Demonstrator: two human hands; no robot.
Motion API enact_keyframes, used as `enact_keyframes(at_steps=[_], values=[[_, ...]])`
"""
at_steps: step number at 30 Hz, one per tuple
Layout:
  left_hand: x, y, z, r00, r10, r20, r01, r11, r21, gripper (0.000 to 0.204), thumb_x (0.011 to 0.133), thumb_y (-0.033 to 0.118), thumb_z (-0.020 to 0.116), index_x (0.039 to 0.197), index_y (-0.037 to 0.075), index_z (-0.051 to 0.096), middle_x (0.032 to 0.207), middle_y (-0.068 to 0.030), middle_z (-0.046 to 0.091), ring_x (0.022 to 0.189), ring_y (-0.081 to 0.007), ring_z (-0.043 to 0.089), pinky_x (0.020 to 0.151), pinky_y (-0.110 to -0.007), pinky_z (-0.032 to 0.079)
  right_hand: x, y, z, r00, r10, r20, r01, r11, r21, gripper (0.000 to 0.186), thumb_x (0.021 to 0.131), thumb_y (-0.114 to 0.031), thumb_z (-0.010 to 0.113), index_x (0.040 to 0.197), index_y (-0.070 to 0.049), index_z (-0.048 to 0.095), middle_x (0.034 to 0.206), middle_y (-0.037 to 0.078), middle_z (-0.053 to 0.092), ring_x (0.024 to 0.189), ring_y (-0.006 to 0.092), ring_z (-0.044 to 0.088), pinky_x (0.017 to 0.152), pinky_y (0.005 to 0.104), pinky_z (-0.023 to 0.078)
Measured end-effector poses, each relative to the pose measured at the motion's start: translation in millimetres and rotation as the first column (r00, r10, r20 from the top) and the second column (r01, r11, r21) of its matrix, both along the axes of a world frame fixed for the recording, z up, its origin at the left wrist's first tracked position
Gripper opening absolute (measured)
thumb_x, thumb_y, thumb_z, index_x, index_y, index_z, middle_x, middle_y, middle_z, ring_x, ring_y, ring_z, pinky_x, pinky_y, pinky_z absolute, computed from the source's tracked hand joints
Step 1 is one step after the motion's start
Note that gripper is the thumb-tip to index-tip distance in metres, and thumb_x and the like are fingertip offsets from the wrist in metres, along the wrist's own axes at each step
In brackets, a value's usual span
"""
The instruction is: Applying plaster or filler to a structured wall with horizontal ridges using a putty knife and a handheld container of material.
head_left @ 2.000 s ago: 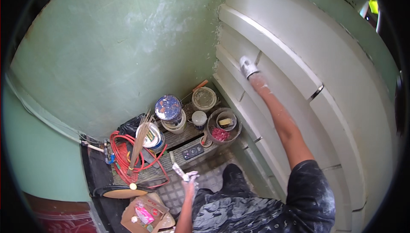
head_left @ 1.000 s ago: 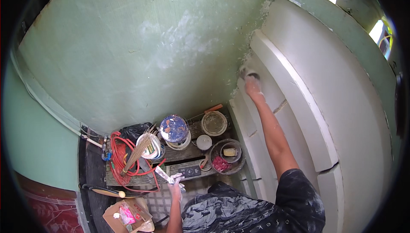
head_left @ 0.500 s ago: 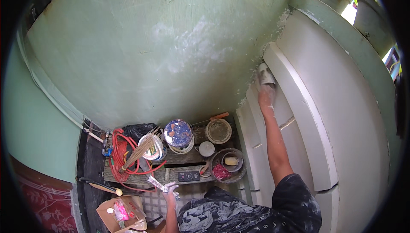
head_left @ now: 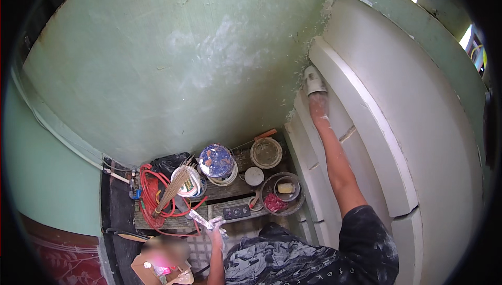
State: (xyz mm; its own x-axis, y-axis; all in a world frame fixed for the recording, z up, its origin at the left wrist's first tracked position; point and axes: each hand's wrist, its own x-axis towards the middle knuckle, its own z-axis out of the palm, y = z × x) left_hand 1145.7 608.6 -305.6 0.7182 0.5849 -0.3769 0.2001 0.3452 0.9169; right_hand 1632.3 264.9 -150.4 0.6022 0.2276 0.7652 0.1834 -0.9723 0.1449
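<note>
My right hand (head_left: 318,99) reaches far up along the pale stepped wall panel (head_left: 366,102), in the corner beside the green wall (head_left: 130,60). Around its fingers is a whitish curved sheet (head_left: 315,80), pressed against the recess between the panel's ledges; the fingers themselves are hidden. Low in front of my body, my left hand (head_left: 216,226), dusted white, grips a narrow flat strip (head_left: 200,218) smeared with white. Whether that strip is a scraper or a folded sheet I cannot tell.
Below stands a wooden bench (head_left: 222,193) with a blue-lidded bucket (head_left: 216,160), a basin (head_left: 266,153), a dark tub (head_left: 282,209) holding a smaller bowl, a red hose (head_left: 149,188) and a stick bundle (head_left: 175,191). An open cardboard box (head_left: 144,269) sits lower left.
The whole view has shifted a little. My right hand stays at the recess with the whitish sheet, and its position there differs slightly. My left hand still grips the strip.
</note>
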Motion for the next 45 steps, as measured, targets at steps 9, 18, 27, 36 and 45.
enact_keyframes(at_steps=[9,18,27,36,45], values=[[-4.3,2.3,-7.1,0.998,-0.028,0.056,0.028,1.000,0.008,0.012,0.083,0.000,0.056,0.094,0.003,0.057,0.103,-0.0110,0.063,0.080,-0.0178,0.066,0.049,-0.023,0.049,2.9,11.9,41.3,0.947,0.104,-0.304,-0.061,0.987,0.149,0.014,0.078,-0.004,0.051,0.089,-0.003,0.060,0.091,0.019,0.060,0.085,0.0356,0.059,0.076,0.0471,0.047],[-12.0,4.3,-1.5,0.996,0.018,0.085,-0.017,1.000,-0.019,0.014,0.079,0.000,0.057,0.093,0.003,0.056,0.099,-0.0102,0.061,0.077,-0.0159,0.064,0.050,-0.023,0.048,-9.4,13.1,4.9,0.950,0.095,-0.298,-0.079,0.995,0.067,0.013,0.079,-0.004,0.049,0.087,-0.004,0.060,0.087,0.020,0.061,0.082,0.0359,0.061,0.070,0.0483,0.047],[-44.5,20.2,-16.8,0.996,0.072,0.060,-0.071,0.997,-0.021,0.015,0.079,0.002,0.058,0.093,0.006,0.055,0.100,-0.0094,0.062,0.078,-0.0157,0.064,0.049,-0.023,0.048,-35.6,-21.5,-5.2,0.963,0.022,-0.269,-0.036,0.998,-0.047,0.011,0.080,-0.007,0.050,0.086,-0.004,0.058,0.092,0.019,0.060,0.088,0.0354,0.058,0.075,0.0466,0.047],[-57.8,35.7,-28.1,0.992,0.084,0.094,-0.081,0.996,-0.033,0.016,0.077,-0.001,0.059,0.092,0.005,0.058,0.100,-0.0081,0.061,0.077,-0.0148,0.063,0.049,-0.023,0.047,-71.2,-4.8,31.8,0.916,0.038,-0.400,0.011,0.993,0.121,0.015,0.080,-0.010,0.052,0.089,-0.003,0.060,0.089,0.020,0.060,0.088,0.0338,0.059,0.079,0.0443,0.047],[-74.6,60.2,-28.0,0.993,0.062,0.101,-0.059,0.998,-0.029,0.020,0.075,-0.001,0.058,0.093,0.006,0.057,0.098,-0.0061,0.060,0.071,-0.0120,0.059,0.050,-0.022,0.045,-99.6,27.4,8.5,0.921,-0.062,-0.386,0.110,0.989,0.102,0.014,0.080,-0.006,0.050,0.083,-0.004,0.064,0.077,0.019,0.062,0.070,0.0349,0.062,0.071,0.0452,0.050]])
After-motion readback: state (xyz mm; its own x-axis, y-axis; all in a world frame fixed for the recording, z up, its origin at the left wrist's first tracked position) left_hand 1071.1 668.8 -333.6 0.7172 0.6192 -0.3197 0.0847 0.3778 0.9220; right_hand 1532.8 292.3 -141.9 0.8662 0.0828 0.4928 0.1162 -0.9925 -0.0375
